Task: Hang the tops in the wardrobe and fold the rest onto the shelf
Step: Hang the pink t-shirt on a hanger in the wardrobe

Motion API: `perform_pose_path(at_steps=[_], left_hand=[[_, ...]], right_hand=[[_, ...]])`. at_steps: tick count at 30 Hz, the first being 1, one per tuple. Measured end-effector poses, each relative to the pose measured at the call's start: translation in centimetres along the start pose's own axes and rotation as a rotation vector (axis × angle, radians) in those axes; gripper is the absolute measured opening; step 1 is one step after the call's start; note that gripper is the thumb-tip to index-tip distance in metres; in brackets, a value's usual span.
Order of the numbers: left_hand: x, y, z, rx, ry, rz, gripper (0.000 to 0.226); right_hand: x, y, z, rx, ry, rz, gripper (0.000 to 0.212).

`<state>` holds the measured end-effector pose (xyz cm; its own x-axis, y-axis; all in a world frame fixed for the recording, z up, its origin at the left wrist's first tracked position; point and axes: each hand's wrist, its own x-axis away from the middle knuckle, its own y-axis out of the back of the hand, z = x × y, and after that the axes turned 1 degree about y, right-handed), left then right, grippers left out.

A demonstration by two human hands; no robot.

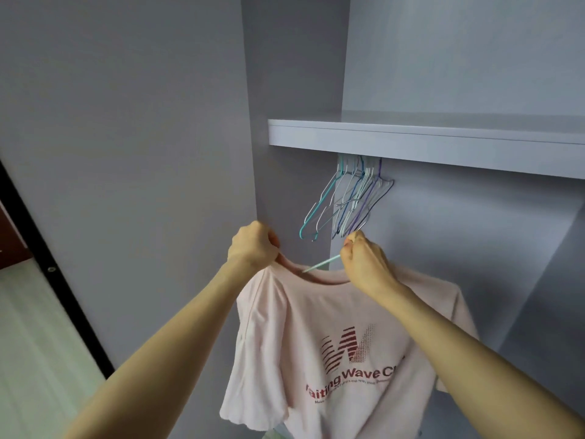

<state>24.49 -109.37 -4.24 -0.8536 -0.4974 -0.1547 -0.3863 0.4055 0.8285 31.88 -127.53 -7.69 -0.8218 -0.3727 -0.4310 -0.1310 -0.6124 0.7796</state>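
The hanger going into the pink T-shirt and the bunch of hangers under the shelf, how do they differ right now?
The hanger in the T-shirt is held by the right hand, tilted, and mostly hidden inside the pink T-shirt, whose collar the left hand grips. The bunched hangers hang free below the shelf, bare and fully visible, in teal, white, blue and purple. All look like thin coated wire.

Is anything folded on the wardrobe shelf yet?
No: the visible part of the shelf is bare, while both hands hold the pink T-shirt below it, near the empty hangers.
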Motion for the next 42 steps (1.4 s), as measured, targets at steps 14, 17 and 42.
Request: perform_pose_path(at_steps=[14,17,42], left_hand=[[-0.3,-0.6,1.4,0.389,-0.096,0.343,0.047],[-0.1,-2.3,3.6,0.328,-0.163,0.114,0.06],[-3.1,-6.0,4.0,0.102,-0.183,-0.159,0.035]], right_hand=[[0.1,-1.2,-2.5,-0.235,-0.213,0.015,0.016],[0.2,-1.7,-3.6,-0.306,-0.33,-0.048,0.022],[1.0,5.0,-9.7,-0.074,-0.267,-0.233,0.015]])
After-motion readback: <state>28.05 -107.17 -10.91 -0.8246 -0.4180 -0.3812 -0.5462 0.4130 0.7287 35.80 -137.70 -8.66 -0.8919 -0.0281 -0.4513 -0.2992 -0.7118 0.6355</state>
